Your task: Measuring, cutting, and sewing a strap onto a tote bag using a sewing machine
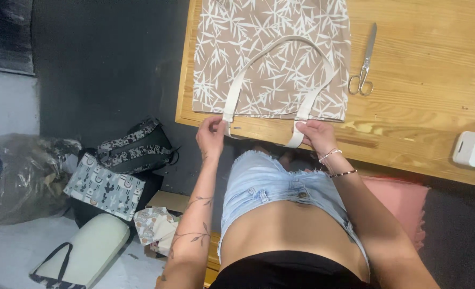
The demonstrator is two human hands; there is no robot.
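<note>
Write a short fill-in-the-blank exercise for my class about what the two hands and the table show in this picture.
1. Both hands pinch the ends of a cream ____ on the leaf-print tote bag.
2. The scissors lie to the ____ of the bag.
3. The right hand wears bracelets at the ____.
4. The left hand sits at the wooden table's near ____.

Missing words: strap; right; wrist; edge

We note: tote bag tan, white bamboo-leaf print; strap cream; worktop honey-yellow wood grain; scissors silver; pouch pale, cactus print; cushion pink.
</note>
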